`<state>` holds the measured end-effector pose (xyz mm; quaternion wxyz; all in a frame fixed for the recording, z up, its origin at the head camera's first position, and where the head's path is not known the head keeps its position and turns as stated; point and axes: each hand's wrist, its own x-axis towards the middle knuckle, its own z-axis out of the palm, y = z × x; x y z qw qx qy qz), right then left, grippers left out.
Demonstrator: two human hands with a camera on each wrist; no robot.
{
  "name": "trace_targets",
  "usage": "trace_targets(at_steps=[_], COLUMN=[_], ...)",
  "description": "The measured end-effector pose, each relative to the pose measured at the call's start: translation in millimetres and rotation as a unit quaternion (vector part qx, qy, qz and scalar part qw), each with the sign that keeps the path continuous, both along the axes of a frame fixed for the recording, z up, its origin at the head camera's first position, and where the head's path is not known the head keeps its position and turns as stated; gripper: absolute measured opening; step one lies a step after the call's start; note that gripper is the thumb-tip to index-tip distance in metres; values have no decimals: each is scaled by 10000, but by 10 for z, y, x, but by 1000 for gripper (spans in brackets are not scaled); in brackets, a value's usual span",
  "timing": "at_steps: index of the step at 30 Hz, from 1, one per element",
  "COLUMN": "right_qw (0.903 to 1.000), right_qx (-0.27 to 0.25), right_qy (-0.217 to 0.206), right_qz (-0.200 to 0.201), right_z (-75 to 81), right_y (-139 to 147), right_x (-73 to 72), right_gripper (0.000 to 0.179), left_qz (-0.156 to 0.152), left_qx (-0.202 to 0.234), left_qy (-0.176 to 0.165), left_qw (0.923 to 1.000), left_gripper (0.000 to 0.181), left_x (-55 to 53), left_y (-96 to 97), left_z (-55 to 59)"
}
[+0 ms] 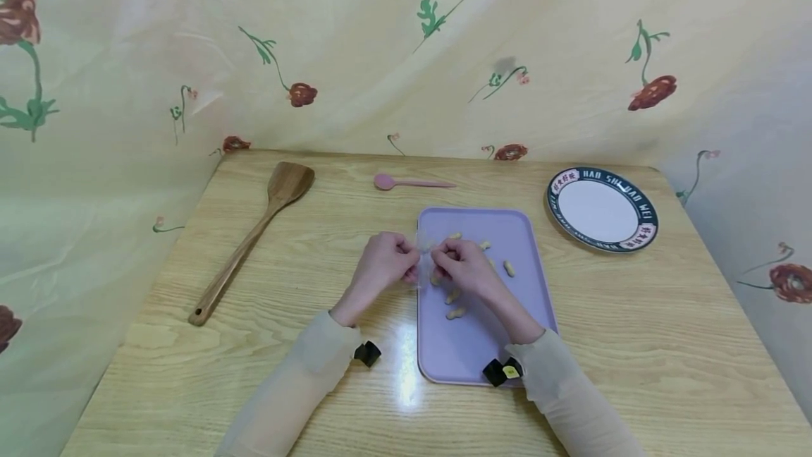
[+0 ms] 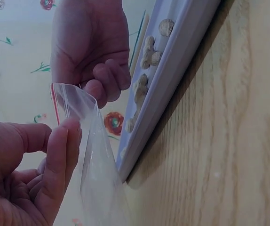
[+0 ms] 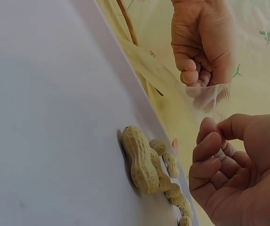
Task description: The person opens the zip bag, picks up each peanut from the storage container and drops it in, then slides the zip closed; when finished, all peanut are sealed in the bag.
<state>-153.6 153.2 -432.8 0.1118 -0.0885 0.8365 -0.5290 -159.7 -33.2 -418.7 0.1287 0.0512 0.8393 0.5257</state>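
Between the two hands hangs a clear zip-lock bag (image 2: 99,169) with a red line along its top edge. My left hand (image 1: 385,259) pinches one side of the bag's mouth between thumb and fingers. On the opposite side my right hand (image 1: 466,265) pinches the same edge, its other fingers curled in. Both hands are over the left part of a purple tray (image 1: 488,344). Several unshelled peanuts (image 3: 142,162) lie scattered on the tray, some partly hidden by the right hand. No peanuts show inside the bag in the left wrist view.
A wooden spatula (image 1: 254,235) lies at the left of the wooden table (image 1: 317,400). Behind the tray is a pink spoon (image 1: 406,183). To the back right stands a white plate (image 1: 599,210) with a dark lettered rim. A flowered cloth (image 1: 380,41) hangs behind the table.
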Motion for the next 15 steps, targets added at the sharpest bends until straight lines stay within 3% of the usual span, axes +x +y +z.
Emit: trace_targets(at_steps=[8, 15], right_qw=[9999, 9997], right_qx=[33, 187], right_qy=[72, 35], right_qz=[-84, -170], right_z=[-7, -24], right_y=[14, 18], right_x=[4, -15], right_gripper=[21, 21], left_qz=[-109, -319], left_qx=[-571, -1305], left_qy=[166, 496], left_qw=[9982, 9897], left_gripper=[17, 27], left_x=[15, 19], left_y=[-46, -89], left_z=[63, 98])
